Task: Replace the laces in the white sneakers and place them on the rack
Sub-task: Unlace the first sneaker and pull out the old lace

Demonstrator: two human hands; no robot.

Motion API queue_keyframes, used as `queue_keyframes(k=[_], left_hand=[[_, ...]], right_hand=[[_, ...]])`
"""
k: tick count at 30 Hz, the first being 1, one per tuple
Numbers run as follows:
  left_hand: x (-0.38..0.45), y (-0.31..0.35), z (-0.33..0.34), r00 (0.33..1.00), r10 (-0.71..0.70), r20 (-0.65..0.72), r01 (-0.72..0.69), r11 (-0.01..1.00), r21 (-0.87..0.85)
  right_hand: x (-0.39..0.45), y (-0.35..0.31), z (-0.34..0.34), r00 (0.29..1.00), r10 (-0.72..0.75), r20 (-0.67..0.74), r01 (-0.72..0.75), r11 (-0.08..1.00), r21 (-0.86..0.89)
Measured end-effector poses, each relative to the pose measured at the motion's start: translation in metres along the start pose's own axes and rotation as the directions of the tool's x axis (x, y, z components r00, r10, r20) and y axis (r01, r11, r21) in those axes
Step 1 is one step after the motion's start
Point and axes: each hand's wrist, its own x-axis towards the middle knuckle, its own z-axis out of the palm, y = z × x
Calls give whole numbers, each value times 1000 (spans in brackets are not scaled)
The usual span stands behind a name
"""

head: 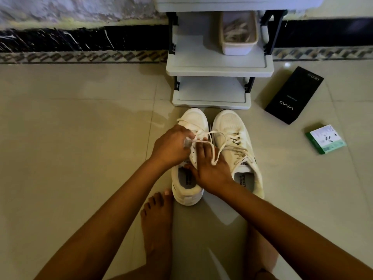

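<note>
Pinching a white lace near the eyelets, the left hand works over the left sneaker. Its grip is clenched on the lace. The right hand presses on that same shoe with fingers spread, grasping nothing. The right sneaker touches the first on the floor, just before the rack, whose shelf carries a tub.

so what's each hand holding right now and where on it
The left hand pinches the white lace near its end, above the left sneaker. The right hand rests on that sneaker, fingers straight, gripping nothing visible.
</note>
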Motion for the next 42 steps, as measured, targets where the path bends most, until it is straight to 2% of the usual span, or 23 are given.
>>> queue_keyframes(k=[1,2,6,8,9,12,14,15,16,18,19,20,22,25,28,31,34,36,39,40,42], left_hand=[[-2,-3,4,1000,-23,-15,24,995,94],[-3,-3,7,997,-53,-58,59,992,113],[-5,0,7,971,-156,-178,161,987,11],[-4,1,-1,971,-178,-158,155,977,-148],[-5,2,-7,974,-179,-141,132,948,-289],[-12,14,-23,983,-156,-96,55,750,-659],[-14,16,-22,983,-153,-100,32,682,-731],[-14,15,-18,982,-158,-107,36,703,-710],[-13,12,-12,981,-155,-120,47,781,-622],[-11,2,0,989,-88,-119,59,971,-232],[-10,-2,5,992,-60,-111,54,997,-63],[-11,-5,8,991,-64,-119,67,997,22],[-12,-5,10,980,-94,-173,103,994,45],[-10,-2,11,972,-67,-226,87,993,78],[-6,-2,3,968,-130,-217,104,986,-130],[-6,4,-5,979,-149,-142,63,874,-481],[-13,8,-15,986,-155,-58,68,703,-708],[-16,8,-19,988,-147,-40,64,639,-766],[-19,10,-21,989,-140,-43,58,641,-765],[-20,12,-22,989,-145,-29,64,599,-798],[-21,22,-31,983,-181,16,92,417,-904]], right_hand=[[0,0,0,1000,-1,0,1,1000,5],[0,-1,0,1000,-4,-6,4,1000,17],[0,-1,0,998,-49,-32,49,999,13],[0,0,-2,999,-35,-19,35,999,-2],[0,0,-2,1000,-27,7,27,1000,-5],[-2,0,-4,999,-20,48,20,1000,3],[-2,-1,-4,999,-14,48,14,1000,-4],[-3,-1,-3,998,-14,56,14,1000,3],[-2,-1,-2,998,-15,61,14,1000,17],[-1,-2,-1,999,-16,49,13,999,47],[0,-2,-1,999,-19,33,18,999,40],[0,-2,-1,999,-23,22,23,1000,18],[0,-1,-1,1000,-20,18,20,1000,-7],[-2,-2,-3,1000,-11,20,11,1000,-12],[-2,-3,-3,999,-5,36,7,999,-32],[-2,-2,-2,1000,-11,22,11,999,-30],[-3,-2,-4,999,-7,48,7,1000,-13],[-3,-2,-5,999,-4,45,4,1000,-9],[-3,-3,-6,999,2,50,-1,1000,-6],[-3,-3,-5,999,2,51,-2,1000,-3],[-4,-4,-7,999,0,50,0,1000,-7]])
